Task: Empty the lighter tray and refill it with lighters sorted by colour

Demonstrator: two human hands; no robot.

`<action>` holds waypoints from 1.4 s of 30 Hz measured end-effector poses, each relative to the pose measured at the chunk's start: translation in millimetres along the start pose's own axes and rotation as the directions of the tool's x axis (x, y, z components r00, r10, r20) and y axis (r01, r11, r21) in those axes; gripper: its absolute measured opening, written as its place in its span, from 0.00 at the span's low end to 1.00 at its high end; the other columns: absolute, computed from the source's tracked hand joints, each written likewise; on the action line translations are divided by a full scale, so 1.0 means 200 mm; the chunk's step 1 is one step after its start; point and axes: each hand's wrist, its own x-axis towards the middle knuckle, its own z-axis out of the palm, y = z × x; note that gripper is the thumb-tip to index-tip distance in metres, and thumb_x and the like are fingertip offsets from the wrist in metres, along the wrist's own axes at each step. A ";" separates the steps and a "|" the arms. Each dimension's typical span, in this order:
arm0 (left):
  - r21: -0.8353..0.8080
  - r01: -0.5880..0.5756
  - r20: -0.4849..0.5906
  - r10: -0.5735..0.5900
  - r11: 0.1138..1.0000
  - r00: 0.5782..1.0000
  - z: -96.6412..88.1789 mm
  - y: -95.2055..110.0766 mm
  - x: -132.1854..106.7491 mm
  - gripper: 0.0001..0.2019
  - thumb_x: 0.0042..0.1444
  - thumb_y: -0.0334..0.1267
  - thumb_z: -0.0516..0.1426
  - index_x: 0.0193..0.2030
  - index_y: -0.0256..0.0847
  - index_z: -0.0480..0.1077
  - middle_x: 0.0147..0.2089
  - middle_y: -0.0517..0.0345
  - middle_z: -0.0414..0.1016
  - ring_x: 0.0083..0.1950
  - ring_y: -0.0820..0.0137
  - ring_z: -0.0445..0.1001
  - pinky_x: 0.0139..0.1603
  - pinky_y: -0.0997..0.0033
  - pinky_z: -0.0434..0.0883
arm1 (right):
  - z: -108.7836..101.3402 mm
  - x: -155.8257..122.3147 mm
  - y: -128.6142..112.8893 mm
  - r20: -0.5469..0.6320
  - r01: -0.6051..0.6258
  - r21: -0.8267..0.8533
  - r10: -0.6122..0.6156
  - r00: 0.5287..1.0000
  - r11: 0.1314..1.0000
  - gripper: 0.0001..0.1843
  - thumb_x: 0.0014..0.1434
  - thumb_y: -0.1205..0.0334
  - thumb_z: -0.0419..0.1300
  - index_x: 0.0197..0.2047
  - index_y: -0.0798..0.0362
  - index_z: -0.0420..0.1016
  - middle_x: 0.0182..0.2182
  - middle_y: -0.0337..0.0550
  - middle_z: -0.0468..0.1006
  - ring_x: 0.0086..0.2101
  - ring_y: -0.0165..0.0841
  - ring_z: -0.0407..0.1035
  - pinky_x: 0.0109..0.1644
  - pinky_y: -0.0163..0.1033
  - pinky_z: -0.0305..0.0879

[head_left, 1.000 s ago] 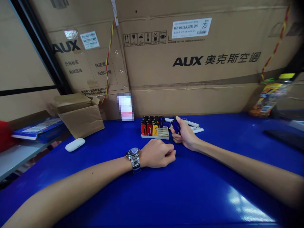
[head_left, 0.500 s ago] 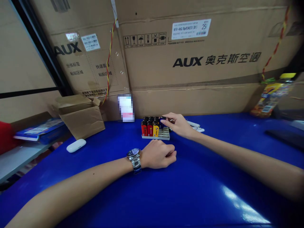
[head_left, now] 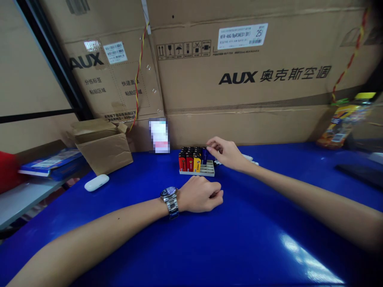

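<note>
A pale grey slotted tray [head_left: 197, 173] holds several upright lighters: a red lighter [head_left: 189, 163] and a yellow lighter [head_left: 197, 164] stand in its front row, and a dark blue lighter [head_left: 205, 156] farther back at the right. Close to the blue lighter's upper right is my right hand [head_left: 227, 153], fingers curved and a little apart, with no lighter seen in them. Slots at the tray's right front are unfilled. My left hand [head_left: 201, 194] rests closed on the blue table in front of the tray, a metal watch [head_left: 170, 199] on its wrist.
Behind my right hand lie white items [head_left: 249, 158], partly hidden. A phone [head_left: 160, 136] with a blurred screen leans on the large carton [head_left: 269, 115]. To the left are an open cardboard box [head_left: 104, 149] and a white case [head_left: 96, 183]; a bottle [head_left: 342, 123] stands far right.
My right hand has come off the blue lighter's top and shifted slightly up and right. The blue lighter now shows upright in the tray. My left hand stays put.
</note>
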 end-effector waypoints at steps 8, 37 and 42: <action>-0.001 0.018 0.026 -0.018 1.000 0.999 0.00 0.00 0.00 0.16 0.58 0.38 0.49 0.20 0.38 0.63 0.16 0.63 0.62 0.18 0.77 0.56 0.23 0.73 0.49 | -0.05 0.11 0.21 0.382 0.163 -0.348 -0.019 0.924 0.923 0.07 0.53 0.61 0.58 0.32 0.53 0.77 0.32 0.48 0.78 0.38 0.41 0.68 0.48 0.47 0.55; 0.007 -0.004 0.003 0.004 1.000 1.000 0.00 0.00 0.00 0.16 0.59 0.38 0.48 0.21 0.38 0.64 0.16 0.63 0.62 0.18 0.77 0.57 0.23 0.73 0.50 | 0.01 -0.16 -0.11 0.209 -0.423 0.807 0.471 0.857 0.412 0.14 0.54 0.64 0.59 0.35 0.48 0.54 0.28 0.36 0.71 0.27 0.30 0.66 0.33 0.39 0.62; 0.013 -0.005 0.008 0.005 1.000 1.000 0.00 0.00 0.00 0.17 0.60 0.39 0.48 0.21 0.38 0.64 0.16 0.62 0.62 0.18 0.77 0.58 0.23 0.73 0.51 | 0.02 -0.16 -0.11 0.195 -0.430 0.798 0.494 0.847 0.423 0.11 0.62 0.51 0.51 0.39 0.50 0.64 0.27 0.38 0.64 0.25 0.30 0.58 0.27 0.38 0.57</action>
